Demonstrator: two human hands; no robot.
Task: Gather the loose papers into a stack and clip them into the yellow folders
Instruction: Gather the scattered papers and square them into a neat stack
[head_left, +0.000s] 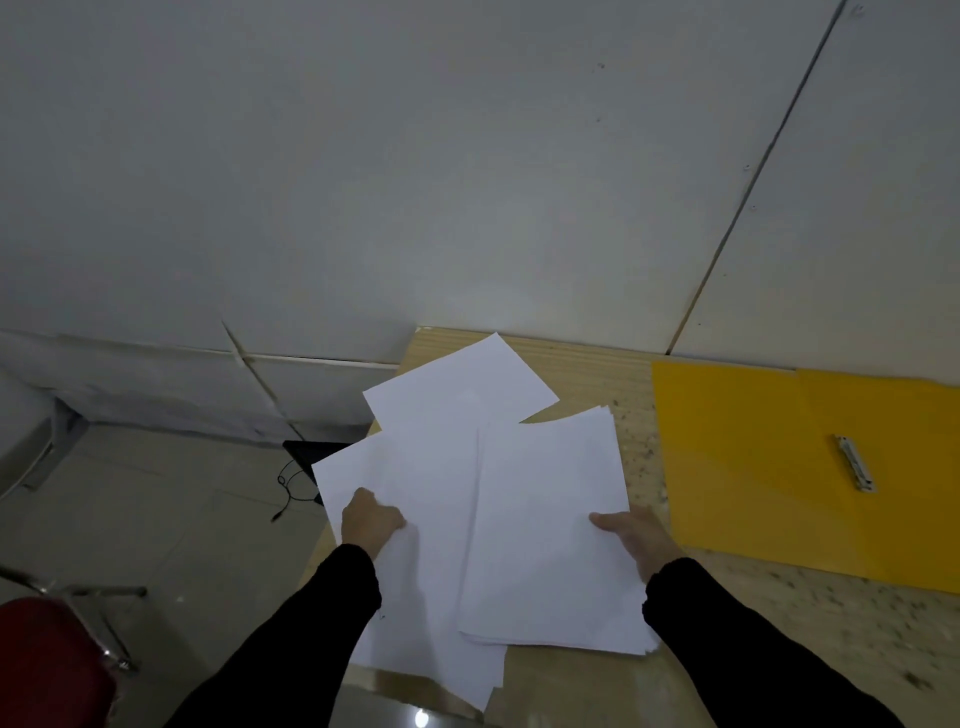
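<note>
It looks like a plain office room. Papers (457, 384) and a yellow folder (753, 457) sit on a wooden worktop (582, 374). A red chair (47, 660) is close by.

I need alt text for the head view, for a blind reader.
The left hand and right hand each grip loose white paper sheets over a pale wooden table. An open yellow plastic folder lies at right.

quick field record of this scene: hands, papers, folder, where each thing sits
left hand: grips the left edge of the loose sheets
right hand: holds a thicker stack, thumb on top
papers state: fanned, not yet squared; one sheet sticks out at the back
yellow folder: lies open on the table, right of the papers
clip: metal, inside the folder, holds no paper
table: wooden
off the table: red chair, lower left
</note>
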